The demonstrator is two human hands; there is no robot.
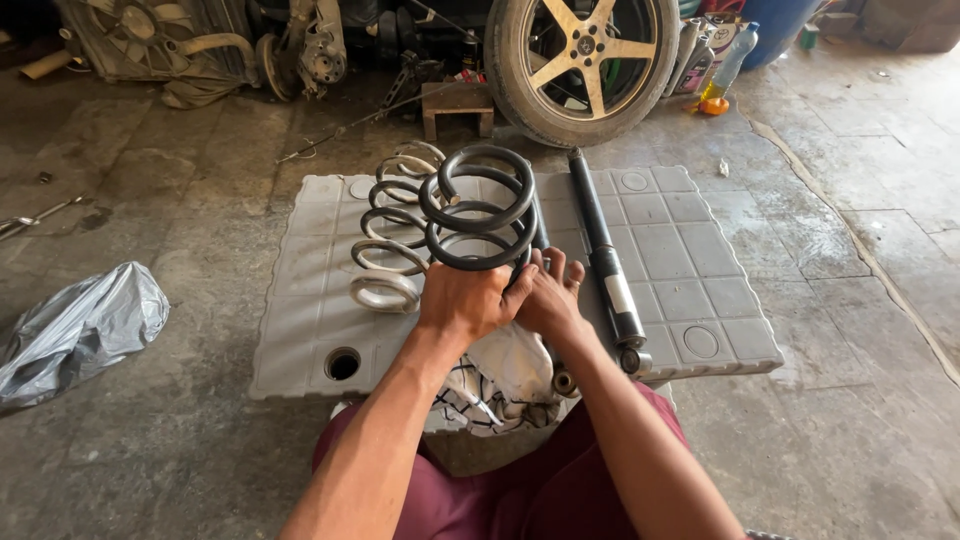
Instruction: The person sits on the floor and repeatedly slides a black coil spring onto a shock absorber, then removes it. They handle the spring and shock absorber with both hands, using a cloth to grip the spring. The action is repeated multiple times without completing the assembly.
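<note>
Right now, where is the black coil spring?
In the head view the black coil spring stands mid-frame on the grey plastic panel, gripped by both hands, with the pale spring to its left and the shock absorber to its right.

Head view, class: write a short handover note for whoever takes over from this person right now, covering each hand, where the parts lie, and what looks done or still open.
Left hand: gripping the lower coils of the black coil spring, which stands on the grey plastic panel.
Right hand: beside the left, fingers on the same spring's base.
White coil spring: just left of the black one, also on the panel, untouched.
Black shock absorber: lies lengthwise on the panel, right of the hands.
A patterned cloth sits under the wrists.
Done: both springs are off any strut.
Left: spring and shock absorber remain separate.
</note>
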